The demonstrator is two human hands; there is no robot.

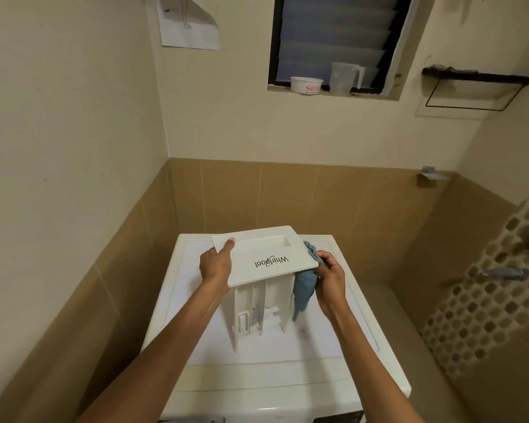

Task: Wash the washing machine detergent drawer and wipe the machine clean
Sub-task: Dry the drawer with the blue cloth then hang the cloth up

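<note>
Standing on end on the flat white top of the washing machine (pixel 196 346), the detergent drawer (pixel 266 257) is showing its open compartments to the person, with its front panel, printed Whirlpool, uppermost. The left hand (pixel 216 267) is gripping the panel's left edge, its thumb lying across the top face and its fingers going out of sight beneath. The right hand (pixel 330 276) is holding a blue cloth (pixel 303 291), fingers curled round it, against the drawer's right side just under the panel's corner. The cloth's loose end is hanging down beside that wall. Farther back, a white tub (pixel 306 84) with red lettering and a clear measuring jug (pixel 344 78) are sitting side by side on the window ledge.
</note>
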